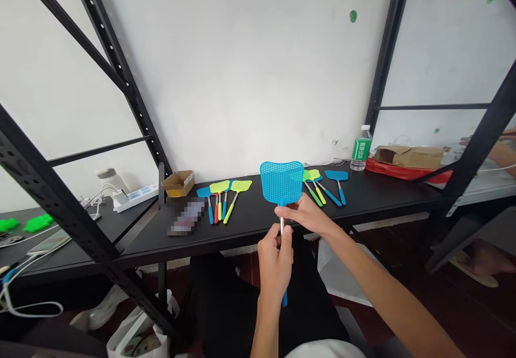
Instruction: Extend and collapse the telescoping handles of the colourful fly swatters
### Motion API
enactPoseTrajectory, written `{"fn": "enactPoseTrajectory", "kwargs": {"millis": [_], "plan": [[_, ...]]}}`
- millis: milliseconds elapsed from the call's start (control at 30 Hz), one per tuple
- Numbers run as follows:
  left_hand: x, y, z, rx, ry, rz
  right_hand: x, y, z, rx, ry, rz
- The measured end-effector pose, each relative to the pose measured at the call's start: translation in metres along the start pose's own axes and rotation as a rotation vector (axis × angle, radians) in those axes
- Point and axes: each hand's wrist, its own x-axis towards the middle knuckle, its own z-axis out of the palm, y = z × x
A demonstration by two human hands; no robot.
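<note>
I hold a blue fly swatter (281, 181) upright in front of the black shelf (250, 223). My left hand (274, 261) is closed round its thin metal shaft and blue handle, whose end sticks out below the wrist. My right hand (308, 214) pinches the shaft just under the mesh head. On the shelf to the left lies a group of swatters (223, 197) with yellow-green and blue heads. Another group (324, 185) lies to the right of the held one.
A small cardboard box (179, 183), a water bottle (360, 148), a flat carton on a red tray (407, 159) and a power strip (135, 195) sit on the shelf. Black rack posts cross left and right. Another person's arm (502, 151) shows at far right. Bags lie on the floor.
</note>
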Motion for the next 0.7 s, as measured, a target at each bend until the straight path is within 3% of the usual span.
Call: {"fn": "enactPoseTrajectory", "kwargs": {"millis": [400, 700], "plan": [[-0.003, 0.02, -0.003, -0.247, -0.132, -0.073, -0.003, -0.004, -0.003, 0.018, 0.023, 0.005], [0.0, 0.018, 0.003, -0.46, -0.207, -0.147, -0.003, -0.005, -0.007, 0.048, 0.048, 0.004]]}}
